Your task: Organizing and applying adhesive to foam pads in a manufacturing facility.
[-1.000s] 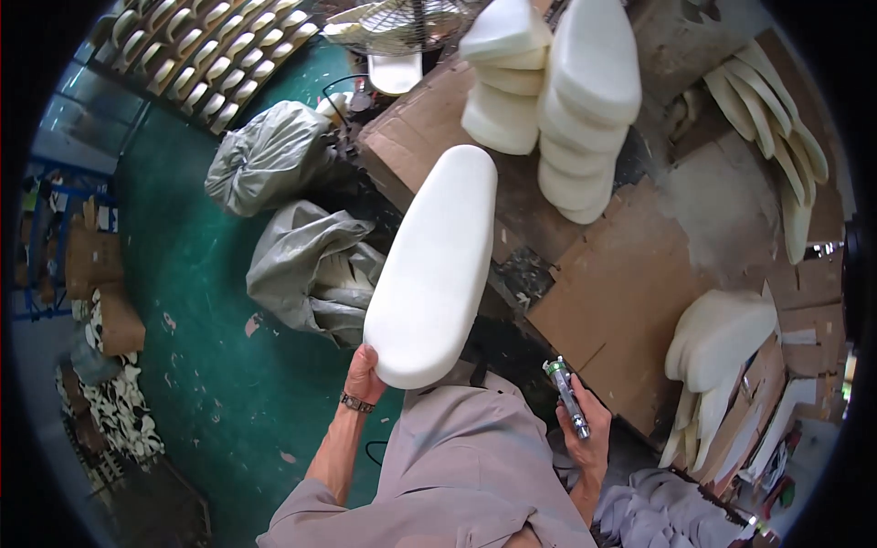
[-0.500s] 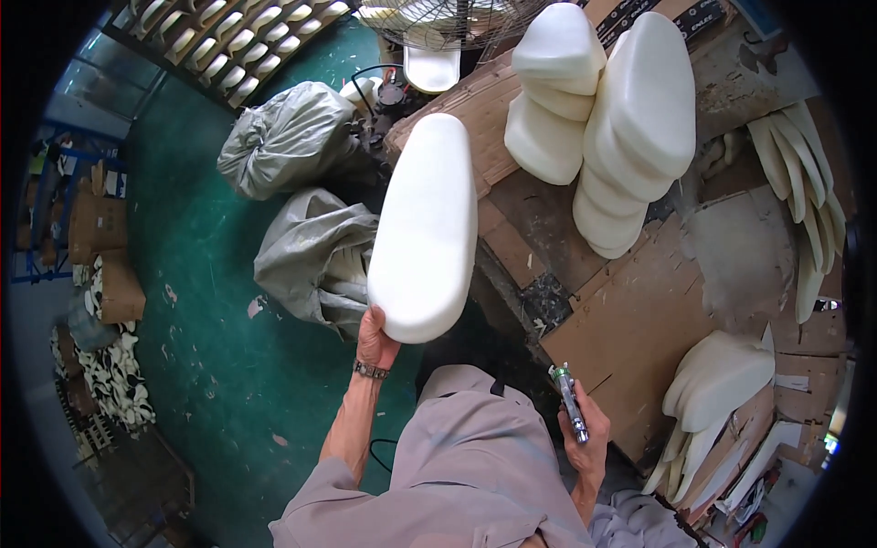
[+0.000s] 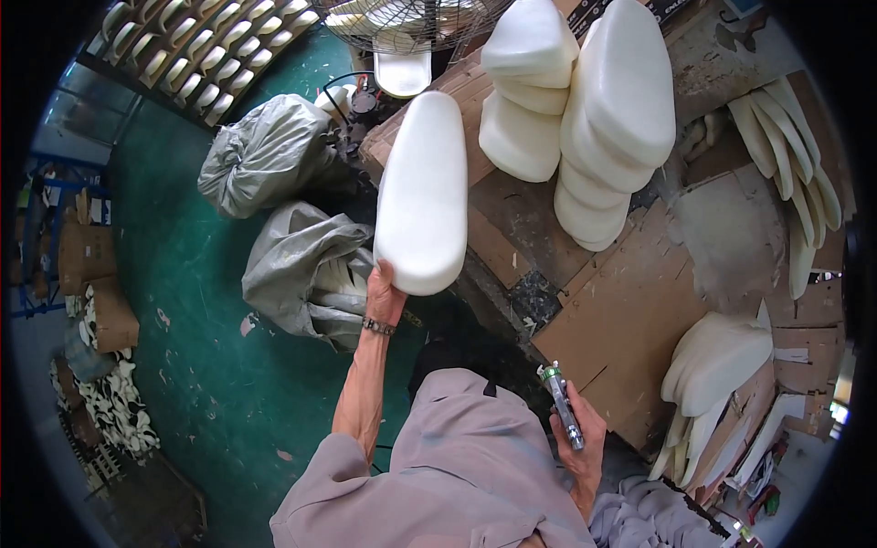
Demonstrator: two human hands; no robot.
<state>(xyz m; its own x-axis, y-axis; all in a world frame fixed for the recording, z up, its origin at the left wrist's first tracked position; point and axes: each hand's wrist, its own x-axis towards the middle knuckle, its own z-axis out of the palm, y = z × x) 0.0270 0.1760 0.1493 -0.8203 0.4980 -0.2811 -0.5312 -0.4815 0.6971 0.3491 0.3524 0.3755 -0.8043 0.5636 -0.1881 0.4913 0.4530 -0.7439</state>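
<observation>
My left hand (image 3: 385, 297) grips the near end of a long white foam seat cushion (image 3: 422, 196) with a rounded outline. The cushion is held out in front of me, its far end pointing away, with its smooth face up. Its underside and some of my left fingers are hidden. My right hand (image 3: 580, 438) is closed around a slim silver hand tool (image 3: 564, 411) with a green collar at its tip; its exact kind is unclear. It is held low on the right, apart from the cushion, beside the cardboard-covered table (image 3: 630, 320).
Stacked foam cushions (image 3: 630, 82) stand on the table's far part. More foam pieces lean at the right (image 3: 786, 146) and lower right (image 3: 717, 361). Two grey sacks (image 3: 292, 256) sit on the green floor to the left. A wire-caged fan (image 3: 411, 23) stands ahead.
My left hand has reached farther forward, carrying the cushion away from my body. My right hand still holds the tool low on the right. The whole view has shifted slightly.
</observation>
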